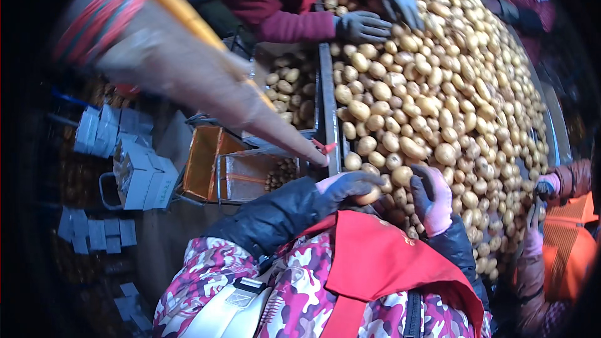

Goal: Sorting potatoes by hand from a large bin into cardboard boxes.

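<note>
My left hand (348,187), in a pink and grey-blue work glove, is curled over a potato (367,196) close to the red apron (375,253). Its palm side is hidden. To its right my right hand (433,199), gloved alike, is cupped with thumb and fingers apart, and no potato shows inside it. Just left of its fingertips lies a round yellow potato (402,176); whether they touch is unclear. Both hands are at the near edge of a wide sorting table heaped with potatoes (422,103).
A metal table rail (328,103) runs along the left. Beyond it are a crate of potatoes (286,84), a lined crate (253,173) with small potatoes, and white cartons (150,173). A wrapped pole (211,80) slants across. Co-workers' gloved hands (364,26) work opposite and at right (540,197).
</note>
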The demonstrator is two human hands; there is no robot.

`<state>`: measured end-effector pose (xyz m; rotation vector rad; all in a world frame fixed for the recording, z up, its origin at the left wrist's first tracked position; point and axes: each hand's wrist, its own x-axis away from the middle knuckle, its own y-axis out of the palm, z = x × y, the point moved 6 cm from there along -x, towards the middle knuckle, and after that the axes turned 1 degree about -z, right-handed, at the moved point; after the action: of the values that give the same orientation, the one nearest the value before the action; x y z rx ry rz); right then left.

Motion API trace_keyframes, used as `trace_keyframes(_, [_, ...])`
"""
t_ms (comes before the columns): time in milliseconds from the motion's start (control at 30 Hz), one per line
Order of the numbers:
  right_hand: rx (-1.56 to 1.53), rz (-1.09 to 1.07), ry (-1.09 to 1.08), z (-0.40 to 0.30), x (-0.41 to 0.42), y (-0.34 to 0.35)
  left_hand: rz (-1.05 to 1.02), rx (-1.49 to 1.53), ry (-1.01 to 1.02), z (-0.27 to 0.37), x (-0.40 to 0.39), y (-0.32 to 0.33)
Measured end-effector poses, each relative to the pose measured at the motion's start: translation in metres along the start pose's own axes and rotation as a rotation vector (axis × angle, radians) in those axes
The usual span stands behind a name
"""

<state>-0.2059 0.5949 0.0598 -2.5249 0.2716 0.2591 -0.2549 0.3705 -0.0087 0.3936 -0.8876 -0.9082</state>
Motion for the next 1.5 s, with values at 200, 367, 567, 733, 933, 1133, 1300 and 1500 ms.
trace_keyframes(200, [-0.030,-0.017,0.184,0.039,0.030,0.015,0.487,-0.958,0.274,0.028,0.133,-0.149])
trace_keyframes(367, [0.095,-0.092,0.177,0.047,0.043,0.032,0.938,-0.448,0.813,0.142,0.249,-0.285])
trace_keyframes(567, [0.575,-0.164,-0.128,0.025,0.041,0.040,0.777,-0.086,0.136,0.055,0.171,-0.246])
trace_keyframes(733, [0.911,-0.210,-0.019,0.062,0.042,0.007,0.406,-0.603,0.042,-0.015,0.056,-0.073])
trace_keyframes(933, [0.965,-0.045,0.100,0.085,0.056,-0.025,0.414,-1.254,0.830,0.073,-0.038,0.020])
trace_keyframes(1133, [0.846,0.125,0.335,0.092,0.089,-0.037,0.868,-1.522,0.783,0.161,-0.149,0.021])
trace_keyframes(1300, [0.785,0.190,0.433,0.108,0.109,-0.045,0.825,-1.813,0.119,0.171,-0.198,0.029])
trace_keyframes(1500, [0.803,0.270,0.381,0.106,0.112,-0.045,0.772,-1.830,0.006,0.183,-0.194,0.041])
